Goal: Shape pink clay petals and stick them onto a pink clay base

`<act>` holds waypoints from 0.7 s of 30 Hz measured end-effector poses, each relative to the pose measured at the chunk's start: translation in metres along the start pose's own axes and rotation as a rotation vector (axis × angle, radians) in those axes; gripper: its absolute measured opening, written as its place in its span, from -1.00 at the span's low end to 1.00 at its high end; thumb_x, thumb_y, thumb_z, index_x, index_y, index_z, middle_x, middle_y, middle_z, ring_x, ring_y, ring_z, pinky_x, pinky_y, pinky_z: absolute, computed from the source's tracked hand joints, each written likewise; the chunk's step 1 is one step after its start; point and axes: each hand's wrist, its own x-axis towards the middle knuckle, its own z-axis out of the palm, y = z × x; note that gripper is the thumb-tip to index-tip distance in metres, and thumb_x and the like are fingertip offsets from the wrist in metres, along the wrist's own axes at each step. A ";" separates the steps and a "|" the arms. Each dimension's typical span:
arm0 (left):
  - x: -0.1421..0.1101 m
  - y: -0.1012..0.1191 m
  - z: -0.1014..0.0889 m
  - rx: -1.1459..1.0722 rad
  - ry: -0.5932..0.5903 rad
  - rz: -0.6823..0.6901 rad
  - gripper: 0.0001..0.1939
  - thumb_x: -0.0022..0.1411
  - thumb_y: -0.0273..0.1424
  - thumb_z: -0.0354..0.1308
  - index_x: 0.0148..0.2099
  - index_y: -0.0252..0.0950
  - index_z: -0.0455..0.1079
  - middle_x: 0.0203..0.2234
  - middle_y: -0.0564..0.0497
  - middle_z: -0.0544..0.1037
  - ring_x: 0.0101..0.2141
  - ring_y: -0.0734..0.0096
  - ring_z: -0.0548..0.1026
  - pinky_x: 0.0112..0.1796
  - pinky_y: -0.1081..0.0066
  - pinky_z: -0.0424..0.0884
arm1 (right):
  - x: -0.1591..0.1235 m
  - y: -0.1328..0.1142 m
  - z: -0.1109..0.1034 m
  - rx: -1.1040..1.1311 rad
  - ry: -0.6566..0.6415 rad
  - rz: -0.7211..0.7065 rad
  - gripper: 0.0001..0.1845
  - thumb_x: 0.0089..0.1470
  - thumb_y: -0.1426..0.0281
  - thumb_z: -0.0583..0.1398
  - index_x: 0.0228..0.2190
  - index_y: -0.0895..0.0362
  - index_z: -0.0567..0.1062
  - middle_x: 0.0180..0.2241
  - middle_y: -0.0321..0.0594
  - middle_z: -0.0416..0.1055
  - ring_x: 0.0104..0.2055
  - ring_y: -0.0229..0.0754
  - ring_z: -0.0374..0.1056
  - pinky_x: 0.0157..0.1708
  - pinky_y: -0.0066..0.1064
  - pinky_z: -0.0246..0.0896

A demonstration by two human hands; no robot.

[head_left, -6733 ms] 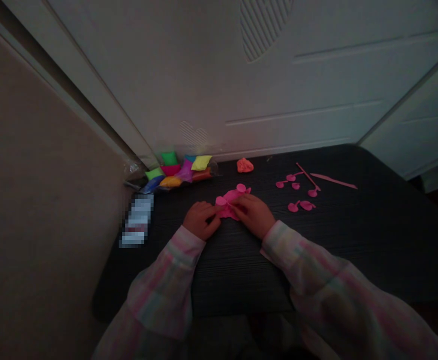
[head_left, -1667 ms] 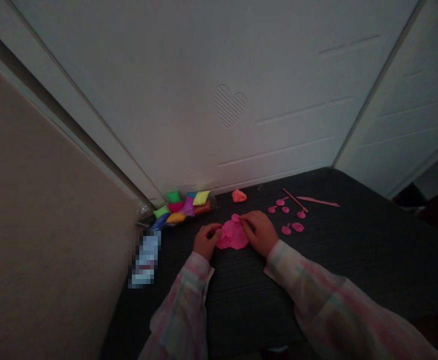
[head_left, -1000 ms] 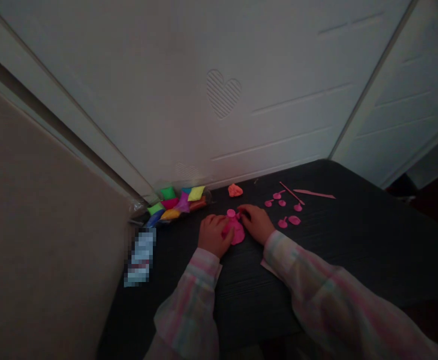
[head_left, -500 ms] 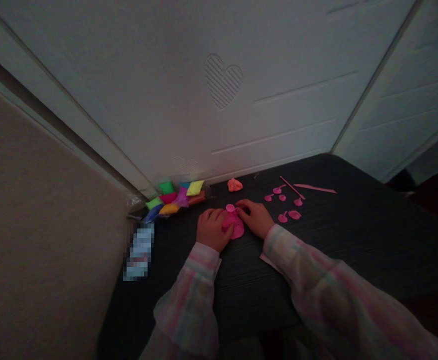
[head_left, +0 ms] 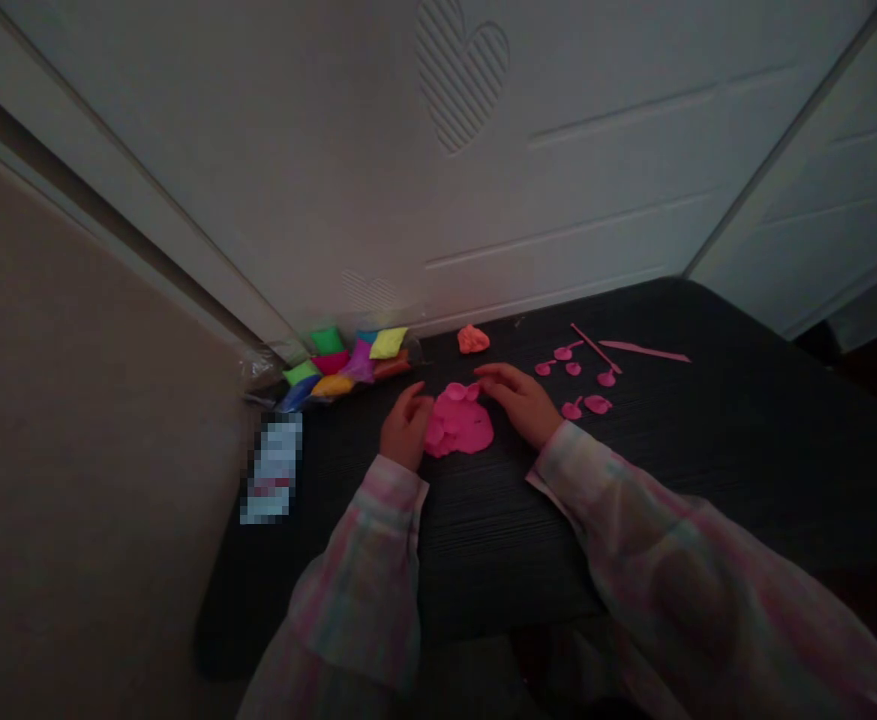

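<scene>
Left hand [head_left: 403, 430] and right hand [head_left: 522, 402] flank the pink clay [head_left: 468, 428], fingers half curled; whether either grips its edge, I cannot tell. The clay lies centrally on the worktop [head_left: 483, 540]. Some discs [head_left: 456, 392] already sit on it, left and far; six stemmed pieces [head_left: 598, 404] lie loose to the right. Fingers hide the clay's left edge, gloom blurs the discs' outlines, and the packet [head_left: 273, 470] at left is pixelated.
</scene>
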 end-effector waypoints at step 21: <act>-0.029 0.031 -0.021 -0.360 -0.169 0.081 -0.78 -0.19 -0.32 0.15 -0.43 -0.33 0.36 -0.56 0.04 0.42 -0.50 0.48 0.36 -0.47 0.47 0.30 | -0.038 -0.043 -0.003 0.265 -0.170 -0.108 -0.86 -0.11 0.39 0.07 -0.43 0.06 0.39 -0.49 -0.32 0.35 -0.41 -0.29 0.29 -0.39 -0.39 0.21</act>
